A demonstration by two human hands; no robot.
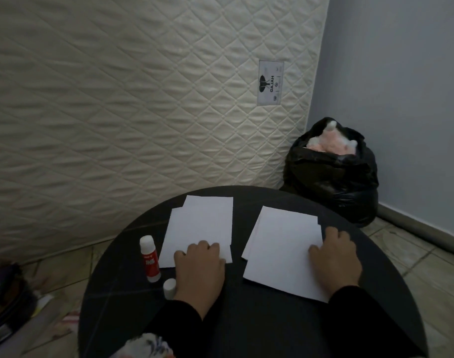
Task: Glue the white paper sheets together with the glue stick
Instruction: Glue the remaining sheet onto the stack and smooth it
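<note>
**White sheets in two stacks, both pinned by hand; glue stick set aside**

White paper lies in two loose piles on the round black table (259,329). We note the left stack (200,228) with its sheets slightly offset, corners stepping out at the far and near edges, and the right stack (282,251) likewise fanned. The left hand (198,272) rests on the near edge of the left stack, fingers bent downward onto the paper and grasping nothing; we judge it is there to keep the sheets from sliding. The right hand (335,262) presses flat on the right stack's near right corner, released and spread, to the same end.

The glue stick (150,259), red-labelled, lies just beside the left stack, near the left hand. A small white cap (169,287) stands apart from it by the left wrist, which suggests the stick is uncapped, though we cannot confirm it.
</note>
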